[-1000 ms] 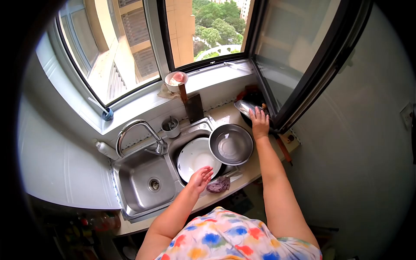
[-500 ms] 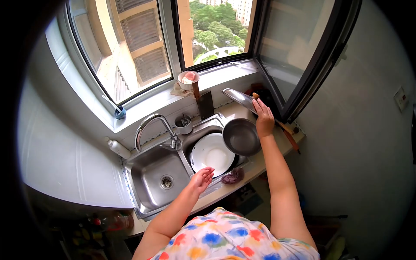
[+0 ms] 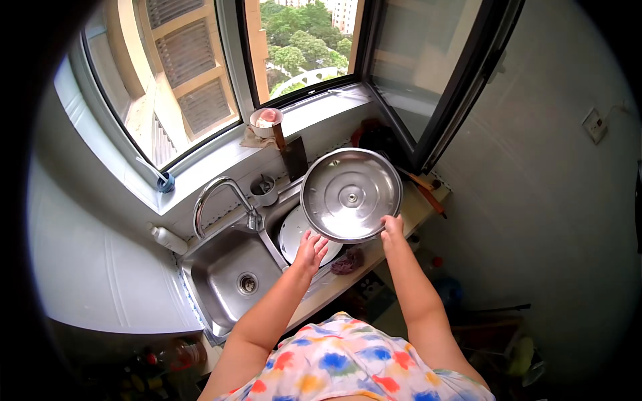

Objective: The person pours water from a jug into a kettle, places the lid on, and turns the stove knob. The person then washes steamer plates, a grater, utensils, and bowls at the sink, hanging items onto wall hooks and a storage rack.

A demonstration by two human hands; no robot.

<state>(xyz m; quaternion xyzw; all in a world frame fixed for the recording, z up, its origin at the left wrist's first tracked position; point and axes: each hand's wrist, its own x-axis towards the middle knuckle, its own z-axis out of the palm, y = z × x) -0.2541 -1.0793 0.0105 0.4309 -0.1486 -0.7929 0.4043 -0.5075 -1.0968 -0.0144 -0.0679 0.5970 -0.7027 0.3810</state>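
A round stainless-steel pot lid (image 3: pixel 351 175) is tilted up over the right of the sink, its underside with a central screw facing me. My right hand (image 3: pixel 392 229) is closed on the lid's lower right rim. Close to the lid's lower left edge is my left hand (image 3: pixel 311 252), its fingers spread and holding nothing; I cannot tell if the fingertips touch the rim. Beneath it, a white basin (image 3: pixel 291 235) lies in the right sink bowl, partly covered by the lid. The grey pot seen before is hidden behind the lid.
The left sink bowl (image 3: pixel 231 284) has a chrome faucet (image 3: pixel 224 184) behind it. A cleaver (image 3: pixel 293 157) leans at the wall near a steel cup (image 3: pixel 264 190). A purple mesh scrubber (image 3: pixel 348 260) lies on the front edge. An open window (image 3: pixel 428 73) juts in at right.
The lid has turned from edge-on to showing its underside and come nearer, over the pot. My right hand has shifted from its knob to its rim. My left hand has risen slightly toward the lid.
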